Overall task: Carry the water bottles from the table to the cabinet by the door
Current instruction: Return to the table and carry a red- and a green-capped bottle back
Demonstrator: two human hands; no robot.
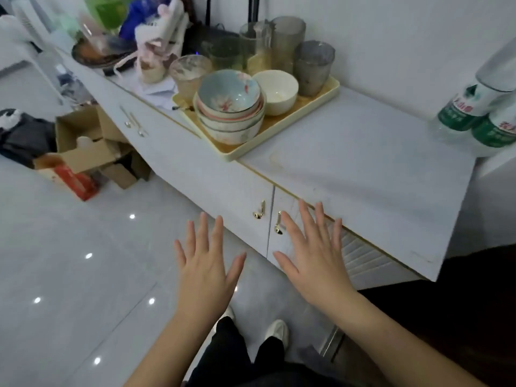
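Floor tiles (69, 261), pale and glossy with small light reflections, fill the left side, where open cardboard boxes (83, 152) sit against the cabinet front. Along the white counter (363, 163) a cluttered patch of bags and a plush toy comes first, then a cream tray (279, 132) carrying a stack of patterned bowls (230, 113), a white bowl (276, 90) and several cloudy glasses (287, 43). Past a bare stretch of counter, the water bottles (480, 115) with green labels stand together at the far right end, close to the white wall. Below, the cabinet doors (245, 196) carry gold handles. Left hand (206, 272) and right hand (312, 258) hover in front of the doors, both flat, fingers spread, holding nothing. Dark trousers and white shoes show beneath them.
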